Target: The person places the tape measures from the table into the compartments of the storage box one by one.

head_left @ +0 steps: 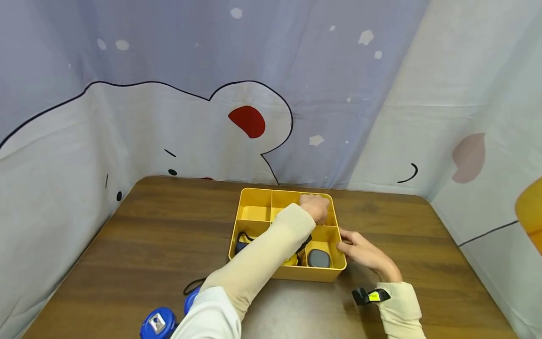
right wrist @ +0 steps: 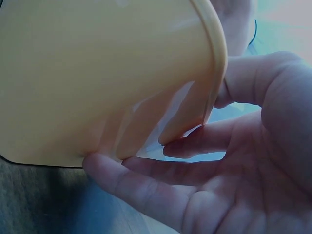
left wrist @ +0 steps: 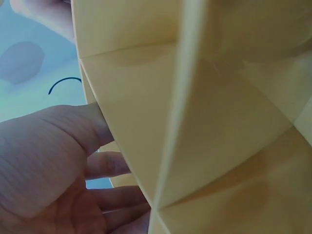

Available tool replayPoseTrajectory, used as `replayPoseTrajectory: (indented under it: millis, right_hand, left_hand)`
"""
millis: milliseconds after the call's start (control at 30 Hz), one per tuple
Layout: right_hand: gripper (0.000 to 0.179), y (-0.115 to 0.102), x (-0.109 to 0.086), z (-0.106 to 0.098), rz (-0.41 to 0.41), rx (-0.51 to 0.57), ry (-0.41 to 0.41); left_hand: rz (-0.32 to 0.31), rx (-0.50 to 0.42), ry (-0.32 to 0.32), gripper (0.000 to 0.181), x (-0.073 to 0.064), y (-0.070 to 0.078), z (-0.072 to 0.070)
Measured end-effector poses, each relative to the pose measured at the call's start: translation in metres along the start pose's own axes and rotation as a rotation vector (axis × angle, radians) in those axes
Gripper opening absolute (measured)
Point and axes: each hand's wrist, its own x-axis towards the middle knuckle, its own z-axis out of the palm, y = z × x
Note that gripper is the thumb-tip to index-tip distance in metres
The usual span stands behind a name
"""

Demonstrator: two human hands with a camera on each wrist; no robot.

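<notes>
A yellow divided organizer box (head_left: 292,273) sits on the table. My left hand (head_left: 314,208) reaches across it into the back right compartment; in the left wrist view its thumb and fingers go behind a yellow wall (left wrist: 131,117) that hides their tips, and I cannot tell what they hold. With thumb over the rim and fingers along the outer wall, my right hand (head_left: 368,256) grips the box's right side. A grey rounded-square item (head_left: 319,258) lies in the front right compartment. Partly behind the left forearm are a yellow round item (head_left: 291,260) and a dark blue item (head_left: 241,246) with a black strap.
Blue tape measures (head_left: 158,323) lie at the front left of the table, one partly under the left arm. A black device with a yellow-green label (head_left: 374,296) is worn on the right wrist. Behind the wooden table (head_left: 169,221) hangs a printed curtain (head_left: 190,132).
</notes>
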Motion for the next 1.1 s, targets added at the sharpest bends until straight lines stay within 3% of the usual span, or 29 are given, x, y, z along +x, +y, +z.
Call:
replayPoseTrajectory:
  millis: [267,533,667,800,867,1000,1100]
  right_hand:
    - [0.052,0.0,0.0,0.001,0.006,0.017,-0.005]
    - [0.052,0.0,0.001,0.002,-0.008,0.034,-0.006]
    - [0.053,0.002,0.0,0.002,-0.008,0.031,-0.016]
    - [0.054,0.001,0.001,0.002,-0.012,0.037,-0.01]
    - [0.054,0.001,0.002,0.002,-0.017,0.044,-0.012]
    - [0.054,0.0,0.002,0.002,-0.011,0.048,-0.027]
    - [0.054,0.0,0.0,0.001,0.002,0.04,-0.026]
  left_hand:
    - [-0.059,0.006,-0.032,0.027,0.001,0.003,0.0]
    - [-0.061,-0.002,-0.024,0.027,0.0,0.002,0.0]
    - [-0.008,-0.046,-0.013,0.021,-0.004,-0.003,0.002]
    - [0.065,-0.164,0.01,0.005,-0.012,-0.014,-0.001]
    - [0.1,-0.22,0.019,0.01,-0.019,-0.02,-0.005]
    - [0.201,-0.317,0.013,0.017,-0.038,-0.032,-0.013]
    - [0.291,-0.338,-0.012,0.024,-0.059,-0.041,-0.023]
